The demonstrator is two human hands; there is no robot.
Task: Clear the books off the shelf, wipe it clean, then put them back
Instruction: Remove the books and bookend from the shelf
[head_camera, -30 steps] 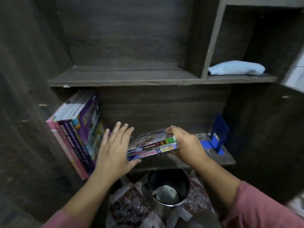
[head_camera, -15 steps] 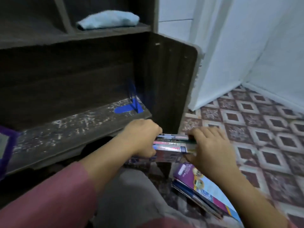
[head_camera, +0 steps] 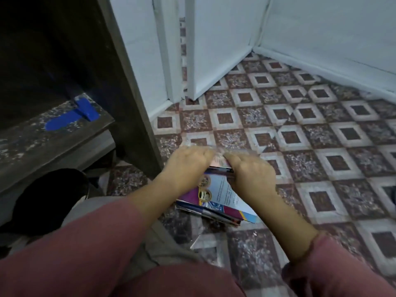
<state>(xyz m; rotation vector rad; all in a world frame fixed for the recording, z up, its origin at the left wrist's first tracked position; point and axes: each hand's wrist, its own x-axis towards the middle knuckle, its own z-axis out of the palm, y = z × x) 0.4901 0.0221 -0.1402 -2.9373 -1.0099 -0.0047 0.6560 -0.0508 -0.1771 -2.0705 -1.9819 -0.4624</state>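
At floor level beside a dark wooden bookcase [head_camera: 128, 82], a person in dusky pink sleeves [head_camera: 85, 243] reaches both hands down to a pile of books [head_camera: 216, 202] lying on the patterned tile floor [head_camera: 321, 146], just below the centre of the view toward six o'clock; the left hand [head_camera: 186, 166] and the right hand [head_camera: 250, 174] sit knuckles-up, side by side and almost touching, at the pile's far end, toward twelve o'clock from its purple-and-blue cover; between them shows a sliver of the top books [head_camera: 220, 166], which both hands appear to clasp by the ends with fingers curled over, though motion blur hides the fingertips; the pile lies flat with its covers slightly fanned, near the bookcase's side panel but apart from it; at nine o'clock the lower shelf [head_camera: 53, 146] shows a speckled board bearing a blue bookend [head_camera: 72, 118], with no books on the visible stretch; below the shelf, at eight o'clock, a black bin [head_camera: 47, 200] is partly seen; a white door [head_camera: 214, 50] and white walls [head_camera: 321, 28] close the corner from twelve to two o'clock; grey trousers [head_camera: 160, 249] show between the forearms at six o'clock.
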